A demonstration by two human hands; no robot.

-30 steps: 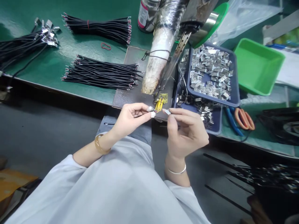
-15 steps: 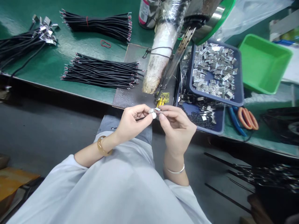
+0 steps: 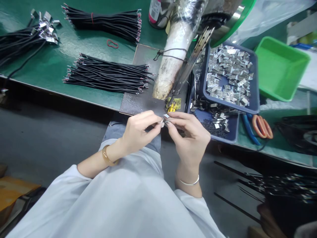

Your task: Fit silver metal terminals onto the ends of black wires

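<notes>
A: What about the left hand (image 3: 142,130)?
B: Closed in a pinch, thumb to forefinger, over the near edge of the green bench (image 3: 86,43). Grasps a wire end (image 3: 166,122), mostly hidden by the fingers.
A: And the right hand (image 3: 190,135)?
B: Also pinching. Grips a small metal piece (image 3: 166,116) at the fingertips, right up against the left fingertips.
A: Touching the wire, then?
B: Can't tell. Too small and too covered there.
A: Anything just beyond?
B: Yes, a yellow clip (image 3: 172,106) near the right forefinger, and behind it a white tube (image 3: 170,62), slanting down over a dark board (image 3: 141,99).
A: And off to the right?
B: Count two blue trays there: an upper tray (image 3: 231,106) full of bent metal parts (image 3: 230,76), partly over a lower tray (image 3: 236,132). Next to those, a green bin (image 3: 277,66), and nearer the edge, orange handles (image 3: 262,126).
A: To the left?
B: See loose black cables (image 3: 106,74) lying side by side, and farther back a bundle (image 3: 111,24) bound with a red band (image 3: 92,18).
</notes>
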